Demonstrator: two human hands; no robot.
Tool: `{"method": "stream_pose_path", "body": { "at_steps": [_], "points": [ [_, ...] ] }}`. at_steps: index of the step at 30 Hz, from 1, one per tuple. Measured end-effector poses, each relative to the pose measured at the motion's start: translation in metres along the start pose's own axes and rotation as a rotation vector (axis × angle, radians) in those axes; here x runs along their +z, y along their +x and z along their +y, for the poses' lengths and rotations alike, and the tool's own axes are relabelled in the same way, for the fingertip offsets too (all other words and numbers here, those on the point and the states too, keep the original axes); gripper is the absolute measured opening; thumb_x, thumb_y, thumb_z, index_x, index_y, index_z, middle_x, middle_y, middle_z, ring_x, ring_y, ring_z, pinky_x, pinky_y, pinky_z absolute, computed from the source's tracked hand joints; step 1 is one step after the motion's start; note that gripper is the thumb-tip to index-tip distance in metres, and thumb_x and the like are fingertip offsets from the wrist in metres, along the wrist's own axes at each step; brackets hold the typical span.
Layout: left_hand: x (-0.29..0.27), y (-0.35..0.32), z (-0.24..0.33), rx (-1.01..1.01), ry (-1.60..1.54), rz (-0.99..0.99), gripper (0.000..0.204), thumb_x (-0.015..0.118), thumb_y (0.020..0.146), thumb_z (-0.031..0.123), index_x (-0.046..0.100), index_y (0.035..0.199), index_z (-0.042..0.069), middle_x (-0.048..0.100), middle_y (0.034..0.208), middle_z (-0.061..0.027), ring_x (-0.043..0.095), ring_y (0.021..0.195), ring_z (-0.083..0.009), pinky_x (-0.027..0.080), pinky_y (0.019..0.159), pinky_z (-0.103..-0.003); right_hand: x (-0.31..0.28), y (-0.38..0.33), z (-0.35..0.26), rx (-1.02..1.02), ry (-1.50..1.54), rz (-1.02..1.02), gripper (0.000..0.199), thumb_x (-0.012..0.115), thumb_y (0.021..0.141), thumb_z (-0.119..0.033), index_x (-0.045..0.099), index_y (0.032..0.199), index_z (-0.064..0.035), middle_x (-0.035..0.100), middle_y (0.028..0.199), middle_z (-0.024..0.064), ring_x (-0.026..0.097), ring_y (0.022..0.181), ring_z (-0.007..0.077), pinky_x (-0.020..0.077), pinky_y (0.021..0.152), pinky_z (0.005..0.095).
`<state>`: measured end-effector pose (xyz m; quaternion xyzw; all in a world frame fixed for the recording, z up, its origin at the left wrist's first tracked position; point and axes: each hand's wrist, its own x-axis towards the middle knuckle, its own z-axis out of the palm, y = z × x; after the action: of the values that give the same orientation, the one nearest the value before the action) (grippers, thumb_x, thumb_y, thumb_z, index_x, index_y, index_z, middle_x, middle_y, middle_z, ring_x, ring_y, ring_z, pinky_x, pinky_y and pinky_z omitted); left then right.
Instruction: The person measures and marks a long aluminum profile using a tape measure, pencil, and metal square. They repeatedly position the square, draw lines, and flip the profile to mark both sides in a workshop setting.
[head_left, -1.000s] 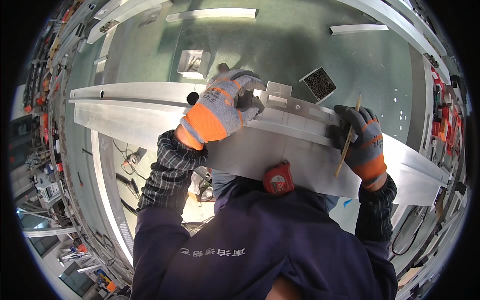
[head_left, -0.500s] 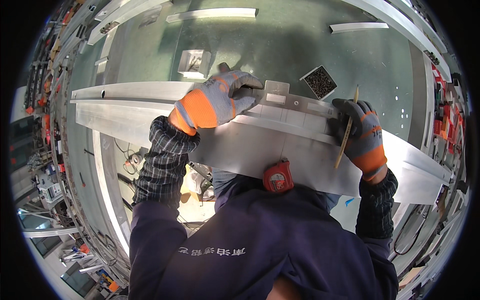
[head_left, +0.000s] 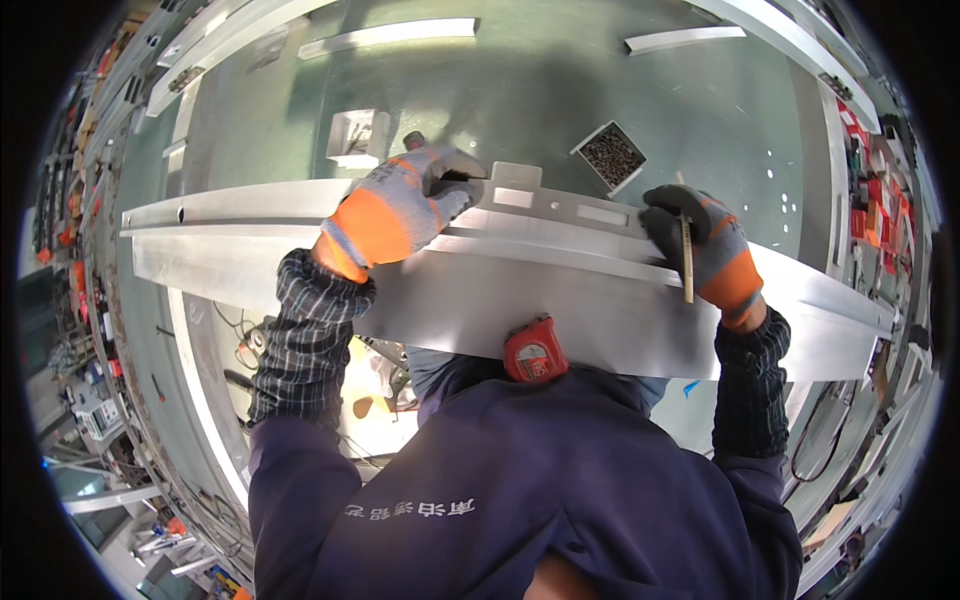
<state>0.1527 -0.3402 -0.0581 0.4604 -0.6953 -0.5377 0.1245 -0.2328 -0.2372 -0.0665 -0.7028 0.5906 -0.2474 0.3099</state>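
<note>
A long silver metal profile (head_left: 610, 300) lies across in front of me, its near side by my lap. Along its upper ridge sits a flat slotted metal plate (head_left: 575, 207) with a raised tab. My left hand (head_left: 405, 200), in a grey and orange glove, rests on the profile with fingers and thumb curled at the plate's left end; its grip is partly hidden. My right hand (head_left: 705, 240), gloved alike, is closed around a yellow pencil (head_left: 688, 262) near the plate's right end. A red tape measure (head_left: 535, 350) rests at the profile's near edge, against my body.
Beyond the profile, a white box (head_left: 358, 138) with small parts and a square tray of dark screws (head_left: 612, 160) stand on the green table (head_left: 480, 90). Two metal strips, a left one (head_left: 390, 36) and a right one (head_left: 685, 39), lie farther off. Metal rails border the table.
The whole view has shifted, so most things appear farther left. The pencil has swung more upright in my right hand. My left hand stays at the plate's left end.
</note>
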Motion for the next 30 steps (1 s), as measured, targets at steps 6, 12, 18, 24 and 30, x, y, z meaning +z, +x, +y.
{"method": "stream_pose_path", "body": {
  "at_steps": [6, 12, 18, 24, 30],
  "points": [
    [-0.001, 0.001, -0.001, -0.025, -0.025, -0.014, 0.026, 0.072, 0.102, -0.004, 0.077, 0.128, 0.001, 0.079, 0.113, -0.0030, 0.071, 0.104, -0.0114, 0.058, 0.097, -0.029, 0.004, 0.001, 0.012, -0.001, -0.008, -0.016, 0.018, 0.078, 0.105, -0.017, 0.079, 0.118, -0.0050, 0.080, 0.097, 0.0135, 0.078, 0.087, 0.0277, 0.0614, 0.077, 0.0378],
    [-0.004, 0.003, 0.000, 0.065, 0.064, -0.017, 0.024, 0.072, 0.102, -0.002, 0.079, 0.126, 0.001, 0.079, 0.110, -0.0041, 0.070, 0.104, -0.0133, 0.057, 0.098, -0.031, 0.003, 0.003, 0.003, -0.011, -0.045, -0.007, 0.016, 0.077, 0.103, -0.015, 0.079, 0.116, -0.0051, 0.079, 0.098, 0.0144, 0.077, 0.087, 0.0306, 0.0609, 0.079, 0.0399],
    [-0.005, 0.004, 0.010, 0.062, 0.178, -0.029, 0.025, 0.071, 0.103, -0.002, 0.078, 0.127, 0.001, 0.078, 0.112, -0.0041, 0.070, 0.105, -0.0132, 0.057, 0.099, -0.030, 0.001, 0.003, 0.000, 0.020, -0.086, -0.026, 0.016, 0.076, 0.104, -0.015, 0.078, 0.114, -0.0031, 0.076, 0.099, 0.0150, 0.073, 0.087, 0.0324, 0.0591, 0.081, 0.0412],
    [-0.005, 0.005, -0.005, 0.012, -0.010, -0.046, 0.026, 0.070, 0.104, -0.004, 0.077, 0.129, 0.000, 0.078, 0.114, -0.0035, 0.070, 0.105, -0.0117, 0.058, 0.099, -0.029, 0.002, 0.003, -0.006, 0.024, -0.083, -0.009, 0.019, 0.079, 0.104, -0.019, 0.078, 0.114, -0.0026, 0.076, 0.097, 0.0156, 0.073, 0.085, 0.0315, 0.0591, 0.078, 0.0404],
    [-0.003, 0.002, -0.001, -0.007, -0.051, -0.034, 0.026, 0.070, 0.104, -0.004, 0.076, 0.129, 0.000, 0.078, 0.114, -0.0045, 0.070, 0.106, -0.0118, 0.058, 0.099, -0.030, 0.002, 0.005, -0.010, 0.049, -0.104, -0.015, 0.019, 0.080, 0.104, -0.019, 0.078, 0.113, -0.0025, 0.075, 0.096, 0.0148, 0.073, 0.083, 0.0299, 0.0593, 0.077, 0.0395]
  ]
}}
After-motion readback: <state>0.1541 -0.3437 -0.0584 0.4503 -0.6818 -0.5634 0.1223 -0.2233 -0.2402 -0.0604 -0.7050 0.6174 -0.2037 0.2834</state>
